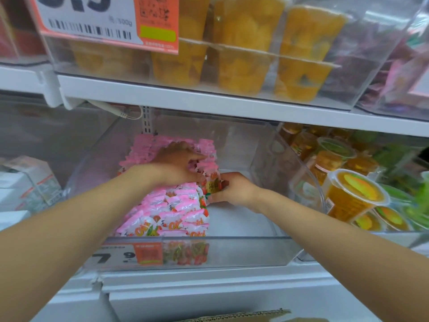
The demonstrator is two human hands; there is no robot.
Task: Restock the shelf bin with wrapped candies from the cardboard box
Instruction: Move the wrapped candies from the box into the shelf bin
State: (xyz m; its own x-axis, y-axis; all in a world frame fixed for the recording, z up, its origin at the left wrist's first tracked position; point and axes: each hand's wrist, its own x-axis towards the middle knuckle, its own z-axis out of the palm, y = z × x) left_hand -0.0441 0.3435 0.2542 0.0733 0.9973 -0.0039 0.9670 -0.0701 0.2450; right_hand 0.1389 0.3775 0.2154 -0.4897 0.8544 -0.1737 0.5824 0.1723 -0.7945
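1. Reaching both hands into the clear shelf bin (232, 252); they sit close together, nearly touching.
2. My left hand (176, 163) is palm down on the rear stack of pink wrapped candies (176, 212), fingers stretched to the right.
3. My right hand (234, 188) pinches one candy pack (213, 184) at the stack's right edge.
4. That pack stands on its edge, long axis near vertical, printed face toward me.
5. Candies fill only the bin's left half, in rows running front to back; the front packs lean back, tops up.
6. Price tag (125, 254) is on the bin's front wall.
7. Cardboard box (243, 316) edge shows below the shelf; jelly cups (352, 198) are in the next bin to the right.
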